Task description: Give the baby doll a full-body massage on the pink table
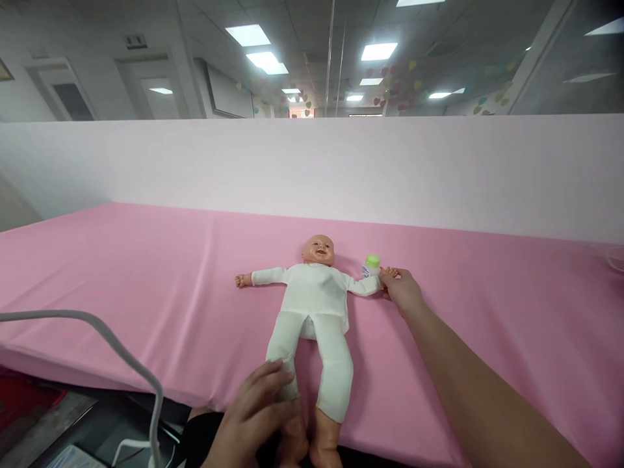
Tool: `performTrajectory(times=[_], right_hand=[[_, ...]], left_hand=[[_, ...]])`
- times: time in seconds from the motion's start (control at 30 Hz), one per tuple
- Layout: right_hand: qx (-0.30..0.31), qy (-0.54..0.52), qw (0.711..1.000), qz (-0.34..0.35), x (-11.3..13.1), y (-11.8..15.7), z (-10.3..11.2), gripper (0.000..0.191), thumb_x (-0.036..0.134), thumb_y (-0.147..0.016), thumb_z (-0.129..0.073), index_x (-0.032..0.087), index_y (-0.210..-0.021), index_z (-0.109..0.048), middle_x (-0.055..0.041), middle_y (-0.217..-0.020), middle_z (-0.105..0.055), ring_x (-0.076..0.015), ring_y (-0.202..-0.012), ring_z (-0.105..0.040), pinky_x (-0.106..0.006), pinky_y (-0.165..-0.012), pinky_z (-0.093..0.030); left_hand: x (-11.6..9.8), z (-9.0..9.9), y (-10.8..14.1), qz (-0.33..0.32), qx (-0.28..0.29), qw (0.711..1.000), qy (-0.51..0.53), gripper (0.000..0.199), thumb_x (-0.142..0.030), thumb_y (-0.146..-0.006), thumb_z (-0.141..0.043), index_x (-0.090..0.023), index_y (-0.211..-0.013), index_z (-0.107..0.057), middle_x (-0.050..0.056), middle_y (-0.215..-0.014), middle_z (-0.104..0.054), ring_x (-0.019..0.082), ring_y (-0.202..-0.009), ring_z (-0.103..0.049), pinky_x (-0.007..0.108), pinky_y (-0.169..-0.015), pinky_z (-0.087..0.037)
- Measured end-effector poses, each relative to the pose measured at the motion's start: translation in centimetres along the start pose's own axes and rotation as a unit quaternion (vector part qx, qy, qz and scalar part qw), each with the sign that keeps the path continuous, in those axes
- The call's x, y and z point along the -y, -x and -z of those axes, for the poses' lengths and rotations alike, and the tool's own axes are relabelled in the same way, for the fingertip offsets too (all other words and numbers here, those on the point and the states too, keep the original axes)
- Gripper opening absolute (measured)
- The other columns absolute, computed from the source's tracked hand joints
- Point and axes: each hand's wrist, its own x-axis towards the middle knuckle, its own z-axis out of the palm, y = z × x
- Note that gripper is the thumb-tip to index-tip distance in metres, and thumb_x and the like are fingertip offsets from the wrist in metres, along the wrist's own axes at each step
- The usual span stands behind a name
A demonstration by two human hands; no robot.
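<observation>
A baby doll [316, 296] lies on its back on a pink sheet, its head toward the far side and its bare feet at the near edge. It wears a white top and white trousers, and its arms stretch out to the sides. My right hand [402, 290] is closed round the doll's hand at the right, thumb and fingers pinching it. Over the doll's left-side shin is my left hand [260, 409], its fingers loosely bent and apart; whether it touches the leg is hard to tell. A small bottle with a green cap [372, 261] stands just behind the held arm.
The pink sheet [160, 273] covers a wide table, with a low white wall [312, 169] along its back and glass above. A grey cable [104, 328] curves across the lower left. Below the near edge are a dark chair [104, 432] and something red [26, 403].
</observation>
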Motion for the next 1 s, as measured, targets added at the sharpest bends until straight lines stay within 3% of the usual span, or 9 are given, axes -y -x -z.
performTrajectory(times=[0.1, 0.2, 0.37, 0.47, 0.73, 0.87, 1.0], right_hand=[[-0.003, 0.000, 1.000, 0.002, -0.3, -0.3, -0.1, 0.045, 0.040, -0.076, -0.077, 0.026, -0.115, -0.061, -0.0118, -0.111, -0.075, -0.0262, -0.085, -0.076, -0.035, -0.064, -0.065], [-0.002, -0.002, 1.000, 0.008, -0.6, -0.5, -0.2, 0.045, 0.039, -0.076, -0.076, 0.026, -0.116, -0.061, -0.0104, -0.107, -0.076, -0.0262, -0.082, -0.076, -0.036, -0.064, -0.065], [-0.005, -0.001, 1.000, 0.020, -0.7, -0.6, -0.2, 0.043, 0.038, -0.077, -0.075, 0.027, -0.117, -0.062, -0.0096, -0.101, -0.077, -0.0270, -0.081, -0.076, -0.037, -0.065, -0.064], [-0.009, 0.000, 1.000, 0.025, -0.7, -0.6, -0.3, 0.043, 0.037, -0.077, -0.076, 0.027, -0.117, -0.062, -0.0098, -0.103, -0.077, -0.0274, -0.082, -0.075, -0.038, -0.066, -0.064], [-0.014, 0.008, 0.999, 0.043, -0.7, -0.5, -0.4, 0.041, 0.036, -0.078, -0.074, 0.025, -0.116, -0.063, -0.0088, -0.105, -0.077, -0.0269, -0.085, -0.075, -0.036, -0.067, -0.063], [-0.015, 0.014, 0.999, 0.050, -0.6, -0.3, -0.3, 0.040, 0.036, -0.078, -0.074, 0.026, -0.115, -0.063, -0.0087, -0.105, -0.077, -0.0271, -0.087, -0.074, -0.036, -0.068, -0.063], [-0.013, 0.013, 0.998, 0.059, -0.5, 0.0, -0.3, 0.041, 0.036, -0.078, -0.074, 0.026, -0.116, -0.063, -0.0084, -0.104, -0.077, -0.0269, -0.086, -0.075, -0.036, -0.068, -0.063]], left_hand=[[0.3, -1.2, 1.5, -0.030, 0.043, 0.993, -0.110, 0.049, -0.041, -0.080, -0.083, -0.034, -0.127, -0.074, 0.014, -0.141, -0.069, 0.044, -0.140, -0.057, 0.057, -0.106, -0.058], [-0.1, -1.2, 1.4, 0.001, 0.028, 0.986, -0.166, 0.048, -0.029, -0.083, -0.080, -0.032, -0.130, -0.073, 0.017, -0.150, -0.062, 0.044, -0.142, -0.055, 0.055, -0.106, -0.058], [-0.6, 0.6, 1.1, 0.139, -0.067, 0.983, -0.103, 0.057, -0.037, -0.085, -0.079, -0.036, -0.139, -0.063, 0.016, -0.150, -0.060, 0.038, -0.127, -0.068, 0.046, -0.091, -0.067], [-0.8, 1.3, 1.4, 0.193, -0.088, 0.975, -0.073, 0.052, -0.032, -0.091, -0.071, -0.037, -0.141, -0.059, 0.014, -0.153, -0.058, 0.033, -0.116, -0.074, 0.041, -0.080, -0.069], [-1.7, -0.9, 3.9, 0.069, -0.014, 0.993, -0.093, 0.062, -0.011, -0.089, -0.059, -0.031, -0.147, -0.058, 0.016, -0.154, -0.057, 0.027, -0.113, -0.076, 0.033, -0.088, -0.067], [-1.5, -2.4, 4.7, 0.023, -0.026, 0.982, -0.184, 0.065, -0.022, -0.083, -0.074, -0.031, -0.145, -0.061, 0.019, -0.152, -0.058, 0.037, -0.124, -0.070, 0.045, -0.093, -0.066], [-1.3, -2.4, 3.9, 0.053, -0.048, 0.977, -0.202, 0.077, -0.030, -0.082, -0.080, -0.032, -0.153, -0.052, 0.019, -0.146, -0.063, 0.036, -0.117, -0.073, 0.042, -0.087, -0.068]])
